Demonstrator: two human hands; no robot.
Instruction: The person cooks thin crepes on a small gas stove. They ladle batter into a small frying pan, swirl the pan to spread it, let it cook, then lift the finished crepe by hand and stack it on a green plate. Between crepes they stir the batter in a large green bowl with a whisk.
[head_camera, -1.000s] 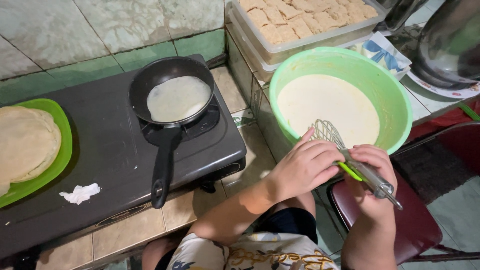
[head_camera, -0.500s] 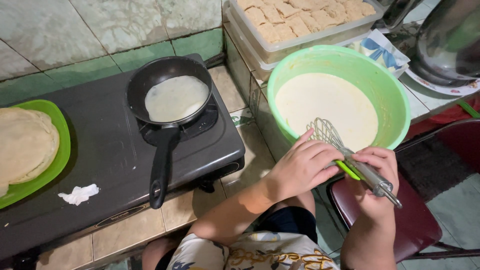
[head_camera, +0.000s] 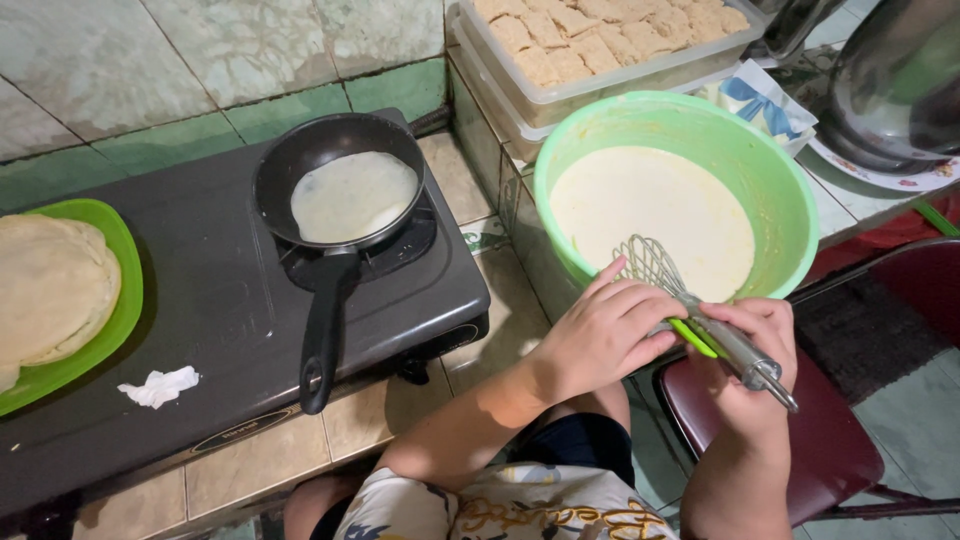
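Both hands (head_camera: 680, 335) — whisk (head_camera: 700, 310), green bowl (head_camera: 760, 180)

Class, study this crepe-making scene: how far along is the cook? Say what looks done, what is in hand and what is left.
Done: a stack of cooked crepes lies on the green plate. In hand: one thin crepe sits in the black pan on the stove, while both hands, left hand and right hand, hold the whisk. Left: much batter fills the green bowl.

green bowl (head_camera: 780, 190) of cream batter (head_camera: 650, 215), black pan (head_camera: 335, 190), green plate (head_camera: 115, 310) (pale flatbreads (head_camera: 50, 290)), dark red seat (head_camera: 810, 440).
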